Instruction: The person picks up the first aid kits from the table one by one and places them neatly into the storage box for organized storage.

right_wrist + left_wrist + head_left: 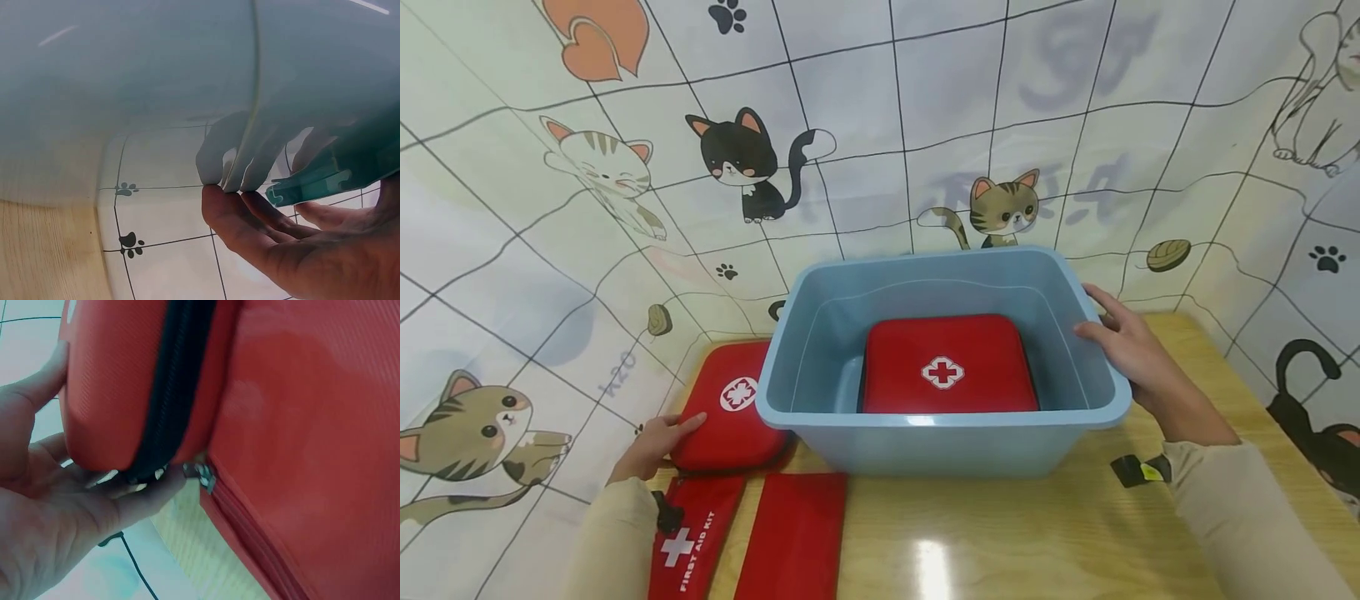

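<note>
My left hand (651,447) grips the near left corner of a red first aid case (718,429) lying left of the bin. In the left wrist view the thumb lies on the case's top face and the fingers reach around its black zipper (176,381). My right hand (1131,354) holds the right rim of a light blue plastic bin (925,446), thumb over the rim. Fingertips (215,203) press the bin's outer wall in the right wrist view. Inside the bin sits another red first aid case (955,350) with a white cross emblem, its lower part hidden by the front wall.
A red zip pouch (707,504) marked FIRST AID KIT and a plain red pouch (793,533) lie on the wooden table (1000,533), front left. A cat-patterned wall (865,108) rises close behind the bin and along both sides.
</note>
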A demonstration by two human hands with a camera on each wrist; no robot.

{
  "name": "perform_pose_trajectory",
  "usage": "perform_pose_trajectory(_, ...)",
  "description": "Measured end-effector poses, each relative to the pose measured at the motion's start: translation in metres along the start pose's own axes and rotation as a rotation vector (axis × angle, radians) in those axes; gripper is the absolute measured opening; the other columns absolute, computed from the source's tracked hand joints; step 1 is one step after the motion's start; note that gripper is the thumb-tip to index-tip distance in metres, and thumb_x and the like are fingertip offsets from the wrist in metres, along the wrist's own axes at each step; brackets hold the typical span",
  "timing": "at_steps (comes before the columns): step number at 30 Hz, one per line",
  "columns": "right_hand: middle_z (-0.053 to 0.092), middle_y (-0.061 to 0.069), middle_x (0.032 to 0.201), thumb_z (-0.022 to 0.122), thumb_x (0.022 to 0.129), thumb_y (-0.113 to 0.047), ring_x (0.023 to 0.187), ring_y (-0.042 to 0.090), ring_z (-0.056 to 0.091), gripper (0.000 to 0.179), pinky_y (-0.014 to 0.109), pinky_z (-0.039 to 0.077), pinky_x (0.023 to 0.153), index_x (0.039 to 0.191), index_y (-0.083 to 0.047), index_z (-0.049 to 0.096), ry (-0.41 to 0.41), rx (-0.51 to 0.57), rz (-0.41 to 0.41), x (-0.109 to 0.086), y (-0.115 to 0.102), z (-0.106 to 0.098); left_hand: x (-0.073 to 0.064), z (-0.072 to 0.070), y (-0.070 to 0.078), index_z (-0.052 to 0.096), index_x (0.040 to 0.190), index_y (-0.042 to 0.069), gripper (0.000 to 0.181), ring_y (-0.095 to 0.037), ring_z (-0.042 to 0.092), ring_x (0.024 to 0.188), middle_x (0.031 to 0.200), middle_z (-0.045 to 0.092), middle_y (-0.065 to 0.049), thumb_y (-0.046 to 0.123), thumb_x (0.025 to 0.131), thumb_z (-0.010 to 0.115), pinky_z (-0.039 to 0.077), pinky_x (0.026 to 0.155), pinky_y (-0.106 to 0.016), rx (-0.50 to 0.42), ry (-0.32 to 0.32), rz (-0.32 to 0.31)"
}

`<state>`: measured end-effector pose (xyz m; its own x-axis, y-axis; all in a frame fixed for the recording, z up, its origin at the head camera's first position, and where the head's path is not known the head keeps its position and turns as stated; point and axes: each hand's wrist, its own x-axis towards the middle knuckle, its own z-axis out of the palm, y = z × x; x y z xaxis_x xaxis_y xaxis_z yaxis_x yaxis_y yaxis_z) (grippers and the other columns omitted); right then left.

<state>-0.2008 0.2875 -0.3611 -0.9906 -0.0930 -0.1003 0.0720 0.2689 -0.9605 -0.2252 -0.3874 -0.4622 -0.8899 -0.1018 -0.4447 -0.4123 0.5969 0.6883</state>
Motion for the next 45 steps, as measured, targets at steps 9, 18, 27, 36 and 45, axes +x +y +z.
perform_pose_trajectory(9,0.015,0.034,0.157,0.042,0.106,-0.024,0.132,0.061,0.030,0.069,0.077,0.037,0.094,0.161,-0.027,0.000,-0.001,0.027,-0.002,0.002,0.001,0.001,-0.001,0.000,-0.002,0.038,0.134,-0.014,0.087,-0.030,0.061,0.101,0.115,0.064,-0.018,0.058,0.091,0.061,0.058,0.085,-0.049,-0.050,0.027,-0.050)
perform_pose_trajectory(18,0.015,0.032,0.158,0.041,0.106,-0.025,0.132,0.060,0.031,0.068,0.076,0.038,0.094,0.161,-0.029,0.002,0.007,0.042,0.022,0.002,0.004,0.004,-0.006,-0.007,0.005,0.044,0.130,-0.012,0.089,-0.025,0.064,0.089,0.105,0.067,-0.014,0.063,0.087,0.065,0.058,0.078,-0.040,0.021,0.082,-0.022)
perform_pose_trajectory(27,0.013,0.031,0.159,0.041,0.106,-0.025,0.133,0.061,0.028,0.069,0.078,0.034,0.094,0.161,-0.029,0.000,0.016,0.032,0.030,0.002,0.003,0.004,-0.010,-0.006,0.010,0.055,0.123,-0.011,0.091,-0.019,0.067,0.074,0.084,0.071,-0.002,0.069,0.081,0.066,0.055,0.068,-0.030,-0.020,0.137,-0.021)
perform_pose_trajectory(36,0.013,0.031,0.159,0.042,0.106,-0.025,0.133,0.061,0.027,0.069,0.078,0.033,0.095,0.161,-0.029,0.000,0.012,0.038,0.027,0.002,0.004,0.003,-0.014,-0.009,0.006,0.048,0.129,-0.013,0.094,-0.016,0.069,0.073,0.082,0.072,0.002,0.068,0.083,0.065,0.057,0.073,-0.031,-0.130,0.152,-0.081)
perform_pose_trajectory(45,0.010,0.031,0.160,0.042,0.105,-0.026,0.135,0.060,0.025,0.069,0.078,0.031,0.098,0.161,-0.029,0.001,0.011,0.054,0.026,0.000,0.001,0.002,-0.021,-0.023,0.012,0.036,0.142,-0.018,0.110,-0.018,0.070,0.072,0.088,0.072,-0.006,0.069,0.082,0.065,0.060,0.075,-0.036,-0.226,0.283,-0.099)
